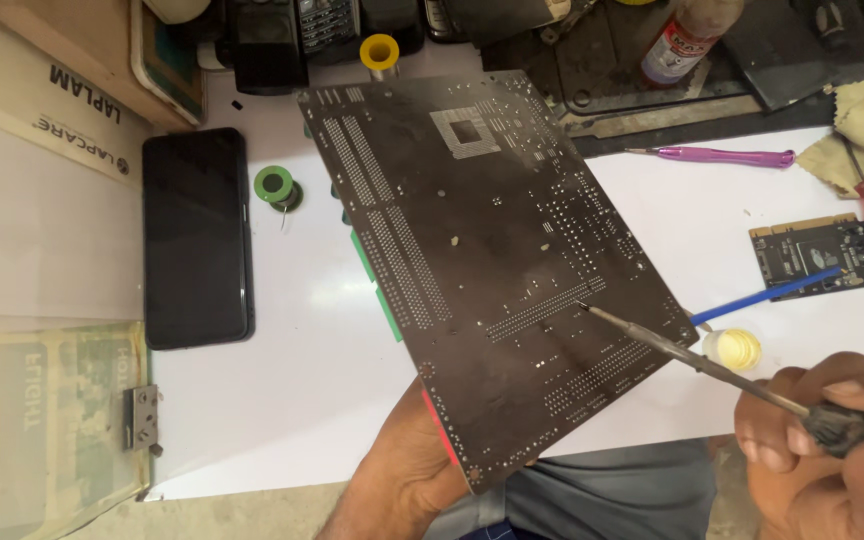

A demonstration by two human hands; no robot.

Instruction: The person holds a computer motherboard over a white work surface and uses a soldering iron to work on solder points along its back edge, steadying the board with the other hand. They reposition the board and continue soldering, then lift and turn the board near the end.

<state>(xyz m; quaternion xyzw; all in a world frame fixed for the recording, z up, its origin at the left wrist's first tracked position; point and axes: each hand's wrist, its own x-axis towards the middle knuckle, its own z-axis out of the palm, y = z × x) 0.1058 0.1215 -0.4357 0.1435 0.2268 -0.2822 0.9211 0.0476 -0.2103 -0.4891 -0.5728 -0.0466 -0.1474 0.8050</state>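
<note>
Left hand (407, 470) grips the near bottom edge of the dark circuit board (482, 260), holding it tilted solder-side up over the white table (282, 400). Right hand (832, 440) is closed around a soldering iron (692, 362), tip touching a pin row mid-board, so rework looks underway, not finished. Farther off: black phone (197, 235), green solder spool (277, 187), purple screwdriver (722, 156).

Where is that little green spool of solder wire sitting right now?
In the head view, the green spool of solder wire lies on the white table, upper left, between the black smartphone and the dark circuit board.
</note>
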